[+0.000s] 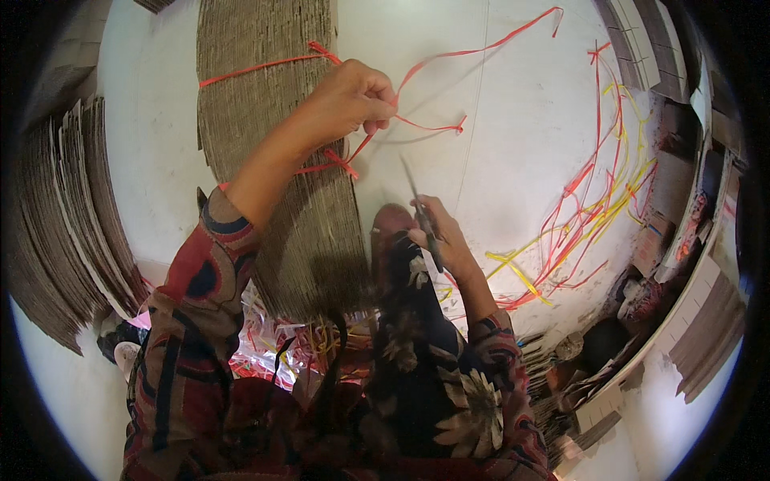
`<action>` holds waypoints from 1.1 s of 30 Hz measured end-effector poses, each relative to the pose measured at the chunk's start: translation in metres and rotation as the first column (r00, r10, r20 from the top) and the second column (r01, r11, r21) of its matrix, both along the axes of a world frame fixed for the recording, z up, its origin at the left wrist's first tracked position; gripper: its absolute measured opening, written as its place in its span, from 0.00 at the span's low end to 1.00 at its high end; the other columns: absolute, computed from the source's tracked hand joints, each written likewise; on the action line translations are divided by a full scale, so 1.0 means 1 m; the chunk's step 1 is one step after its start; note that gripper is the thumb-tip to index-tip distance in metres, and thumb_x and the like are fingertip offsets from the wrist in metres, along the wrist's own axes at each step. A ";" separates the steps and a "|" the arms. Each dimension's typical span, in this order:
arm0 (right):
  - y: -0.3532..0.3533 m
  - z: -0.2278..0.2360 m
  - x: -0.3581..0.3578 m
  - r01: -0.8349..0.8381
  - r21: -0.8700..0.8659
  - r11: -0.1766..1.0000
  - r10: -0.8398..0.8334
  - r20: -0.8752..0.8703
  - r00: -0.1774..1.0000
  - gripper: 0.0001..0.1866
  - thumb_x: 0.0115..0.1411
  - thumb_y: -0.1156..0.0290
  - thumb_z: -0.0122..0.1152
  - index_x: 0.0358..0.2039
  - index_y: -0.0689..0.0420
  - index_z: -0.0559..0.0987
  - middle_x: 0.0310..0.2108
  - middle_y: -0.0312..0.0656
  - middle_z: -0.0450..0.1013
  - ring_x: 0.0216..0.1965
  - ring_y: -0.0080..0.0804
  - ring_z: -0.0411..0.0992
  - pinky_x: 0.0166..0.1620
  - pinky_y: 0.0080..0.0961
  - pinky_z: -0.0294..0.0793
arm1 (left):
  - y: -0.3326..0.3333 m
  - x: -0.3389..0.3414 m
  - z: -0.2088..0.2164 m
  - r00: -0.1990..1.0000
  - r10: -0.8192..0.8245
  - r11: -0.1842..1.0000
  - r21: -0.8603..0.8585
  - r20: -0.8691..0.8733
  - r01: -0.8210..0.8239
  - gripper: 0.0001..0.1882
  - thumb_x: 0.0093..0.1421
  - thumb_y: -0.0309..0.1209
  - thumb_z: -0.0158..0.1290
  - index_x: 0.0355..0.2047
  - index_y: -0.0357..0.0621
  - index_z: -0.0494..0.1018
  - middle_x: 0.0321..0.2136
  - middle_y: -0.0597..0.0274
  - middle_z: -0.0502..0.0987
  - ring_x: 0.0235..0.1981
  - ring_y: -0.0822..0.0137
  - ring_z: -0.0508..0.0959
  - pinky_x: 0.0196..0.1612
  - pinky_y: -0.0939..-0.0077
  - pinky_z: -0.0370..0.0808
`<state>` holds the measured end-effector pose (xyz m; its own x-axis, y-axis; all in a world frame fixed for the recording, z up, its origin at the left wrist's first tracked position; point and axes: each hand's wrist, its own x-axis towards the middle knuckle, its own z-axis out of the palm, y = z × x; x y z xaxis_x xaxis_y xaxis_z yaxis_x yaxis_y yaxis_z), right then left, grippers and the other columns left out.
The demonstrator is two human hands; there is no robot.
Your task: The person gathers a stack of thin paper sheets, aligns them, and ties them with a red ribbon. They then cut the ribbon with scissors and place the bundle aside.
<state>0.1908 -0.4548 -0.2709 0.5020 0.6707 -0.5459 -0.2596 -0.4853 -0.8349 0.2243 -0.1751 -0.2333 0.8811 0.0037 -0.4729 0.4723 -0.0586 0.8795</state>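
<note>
Left hand pinches red strap, upper centre; right hand, mid-frame, grips blade. Strap seems light, limp: pinch beside knot.

We see the cardboard stack in grey-brown, finely ribbed with darker lines, and the strap in coral red. We find a second stack in the same striped brown. Red and yellow strips show bright against the off-white floor. Our sleeves mix maroon, tan and dark blue in curved patches; our black trousers carry large beige flowers. The blade looks dark grey to us
</note>
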 end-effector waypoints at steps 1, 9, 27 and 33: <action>0.010 0.001 0.002 -0.038 0.000 0.999 0.038 0.025 0.999 0.23 0.51 0.63 0.62 0.44 0.57 0.67 0.30 0.44 0.71 0.32 0.34 0.70 0.38 0.27 0.69 | 0.001 0.000 0.000 0.999 -0.029 0.999 -0.014 0.019 0.030 0.07 0.52 0.28 0.52 0.20 0.38 0.72 0.15 0.66 0.74 0.15 0.78 0.71 0.18 0.85 0.64; 0.049 0.002 0.008 -0.105 0.005 0.994 0.104 0.052 0.993 0.25 0.49 0.59 0.63 0.42 0.60 0.66 0.27 0.47 0.69 0.28 0.39 0.68 0.36 0.30 0.68 | -0.010 0.008 0.002 0.993 -0.111 0.993 0.038 0.043 0.110 0.05 0.52 0.27 0.52 0.22 0.39 0.73 0.17 0.66 0.75 0.16 0.79 0.72 0.18 0.86 0.64; 0.042 -0.008 0.003 -0.056 -0.059 0.997 0.058 0.038 0.998 0.25 0.52 0.58 0.63 0.42 0.61 0.66 0.23 0.48 0.70 0.25 0.39 0.69 0.33 0.32 0.69 | -0.013 0.014 -0.031 0.757 -0.532 0.423 0.894 0.379 -0.150 0.04 0.50 0.23 0.46 0.21 0.39 0.70 0.21 0.52 0.74 0.28 0.51 0.76 0.29 0.61 0.71; 0.032 -0.019 -0.006 0.015 -0.103 0.995 -0.008 0.067 0.998 0.25 0.51 0.60 0.64 0.43 0.61 0.66 0.23 0.46 0.69 0.26 0.39 0.69 0.33 0.31 0.70 | 0.020 0.030 -0.032 0.794 -0.607 0.157 0.983 0.016 0.100 0.03 0.49 0.25 0.50 0.21 0.39 0.72 0.23 0.51 0.75 0.28 0.51 0.76 0.29 0.61 0.71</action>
